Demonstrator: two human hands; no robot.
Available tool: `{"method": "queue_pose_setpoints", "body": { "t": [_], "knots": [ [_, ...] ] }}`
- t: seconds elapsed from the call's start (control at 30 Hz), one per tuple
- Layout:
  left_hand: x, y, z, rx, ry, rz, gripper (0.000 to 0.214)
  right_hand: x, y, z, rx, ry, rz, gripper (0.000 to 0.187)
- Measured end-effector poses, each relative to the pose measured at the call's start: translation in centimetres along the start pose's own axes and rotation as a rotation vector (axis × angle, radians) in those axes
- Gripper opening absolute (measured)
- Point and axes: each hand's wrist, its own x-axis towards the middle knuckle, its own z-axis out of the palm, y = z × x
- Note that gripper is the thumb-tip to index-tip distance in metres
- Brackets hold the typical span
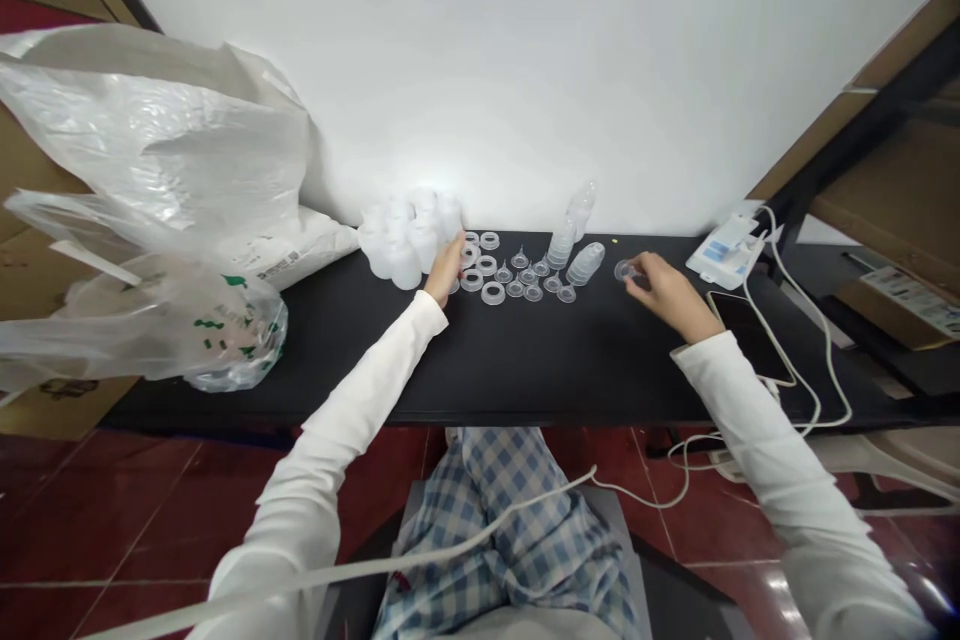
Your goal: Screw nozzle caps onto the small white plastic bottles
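Observation:
My left hand (448, 267) rests edge-on beside a cluster of milky white plastic bottles (405, 260), its fingers stretched out between them and several translucent screw rings (493, 293). Part of the fingers is hidden, and nothing shows in its grasp. To the right of the rings, several clear bottle nipples (533, 293) stand with their tips upward on the black table (525, 370). Beside them are a leaning stack of clear domed caps (586, 263) and a taller stack (562, 242). My right hand (670, 295) pinches a clear bottle nipple (623, 270) just above the table.
A large white plastic sack (180, 140) and a clear bag with green print (232, 330) fill the left end. On the right lie a white power strip (724, 252), a phone (750, 335) and loose white cables (829, 360). A white wall (525, 70) rises behind the table.

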Motion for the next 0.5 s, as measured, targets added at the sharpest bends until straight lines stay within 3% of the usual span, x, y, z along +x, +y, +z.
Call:
{"method": "queue_pose_setpoints", "body": {
  "t": [0.13, 0.27, 0.37, 0.5],
  "knots": [
    [1.8, 0.1, 2.0, 0.229, -0.061, 0.109, 0.024, -0.1, 0.8, 2.6, 0.111, -0.221, 0.014, 0.019],
    [3.9, 0.6, 3.9, 0.588, -0.071, 0.230, 0.015, 0.5, 0.8, 2.8, 0.253, -0.301, 0.081, 0.036],
    [4.7, 0.6, 4.9, 0.778, -0.114, 0.291, 0.011, 1.1, 1.6, 1.5, 0.208, -0.269, 0.211, 0.037],
    [5.0, 0.2, 5.7, 0.959, -0.238, 0.380, 0.024, 4.3, 2.8, 1.3, 0.101, -0.036, 0.240, 0.036]
  ]
}}
